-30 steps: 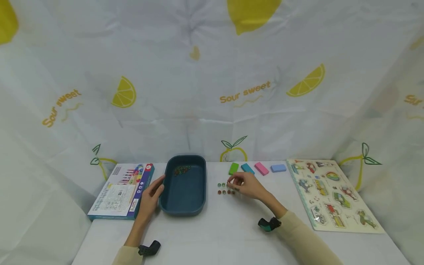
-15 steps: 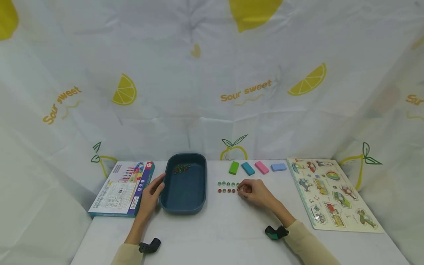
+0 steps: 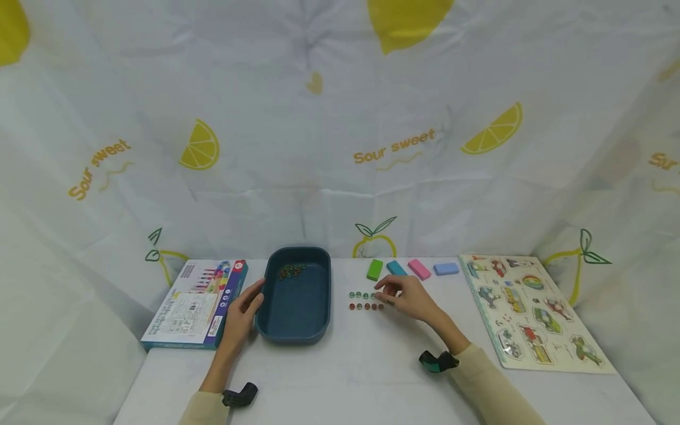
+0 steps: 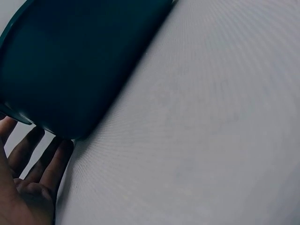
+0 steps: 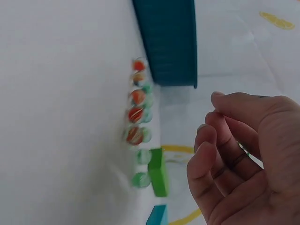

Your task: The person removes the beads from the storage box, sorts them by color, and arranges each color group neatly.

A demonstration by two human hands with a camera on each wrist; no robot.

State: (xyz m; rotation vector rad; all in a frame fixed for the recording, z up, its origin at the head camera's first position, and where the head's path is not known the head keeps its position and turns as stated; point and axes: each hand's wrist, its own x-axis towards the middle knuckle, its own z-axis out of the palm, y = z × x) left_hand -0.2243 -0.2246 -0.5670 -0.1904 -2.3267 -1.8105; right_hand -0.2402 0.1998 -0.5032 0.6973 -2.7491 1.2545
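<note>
Box (image 3: 193, 307) left of tray (image 3: 294, 313), marble rows (image 3: 366, 306) right of tray, blocks (image 3: 419, 269) behind them, board (image 3: 531, 319) farthest right

Green marbles (image 5: 141, 180); red marbles (image 5: 135, 136) streaked pale. Tray (image 3: 295, 316) dark teal. Curtain (image 3: 276, 141) lemon-printed white.

One box (image 3: 193, 304) and one tray (image 3: 297, 310) flank the left hand (image 3: 241, 316); nearer-row marbles (image 3: 367, 307), five, four blocks (image 3: 419, 270) and one puzzle board (image 3: 536, 311) lie around the right hand (image 3: 408, 298).
</note>
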